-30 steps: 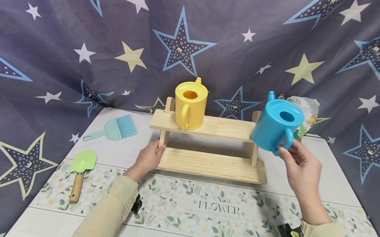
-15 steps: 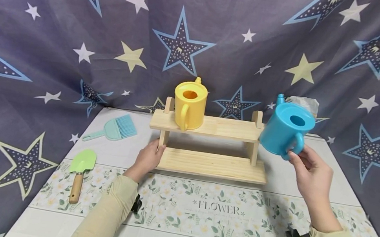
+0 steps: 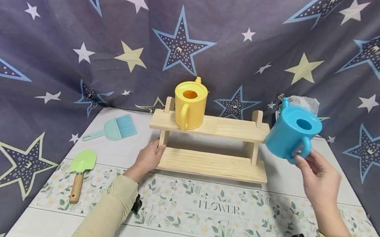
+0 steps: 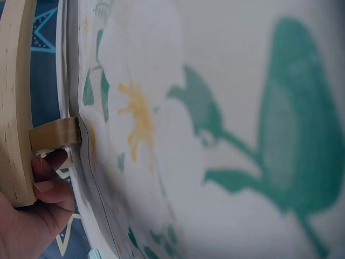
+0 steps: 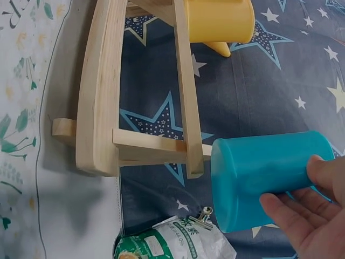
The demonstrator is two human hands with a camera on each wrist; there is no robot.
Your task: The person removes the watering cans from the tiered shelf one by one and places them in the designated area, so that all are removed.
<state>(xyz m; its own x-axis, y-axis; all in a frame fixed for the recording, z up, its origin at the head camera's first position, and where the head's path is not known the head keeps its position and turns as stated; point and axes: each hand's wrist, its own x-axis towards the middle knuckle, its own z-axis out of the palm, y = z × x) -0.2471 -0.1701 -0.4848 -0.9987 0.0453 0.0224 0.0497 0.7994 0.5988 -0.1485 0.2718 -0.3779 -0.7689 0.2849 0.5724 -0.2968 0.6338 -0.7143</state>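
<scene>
My right hand [image 3: 321, 180] holds a blue watering can [image 3: 285, 136] by its handle, off the right end of a two-tier wooden shelf [image 3: 212, 165]. The can is raised and tilted slightly, its spout pointing away from me. In the right wrist view, thumb and fingers are at the can's handle side, and its base faces the shelf. My left hand [image 3: 148, 157] grips the left end of the lower board; the left wrist view shows fingers curled round the board's edge. A yellow watering can [image 3: 196, 109] stands upright on the left part of the top tier.
To the left lie a light-blue dustpan-shaped brush [image 3: 114, 129] and a green trowel [image 3: 78, 174] with a wooden handle. Behind the blue can is a white and green bag [image 5: 186, 240] with a metal clip [image 5: 205, 217]. A star-patterned curtain [image 3: 239, 61] hangs behind the table.
My right hand has carried the blue watering can to the right and slightly down, from over the shelf's right end to beside it. The left hand and shelf have stayed put.
</scene>
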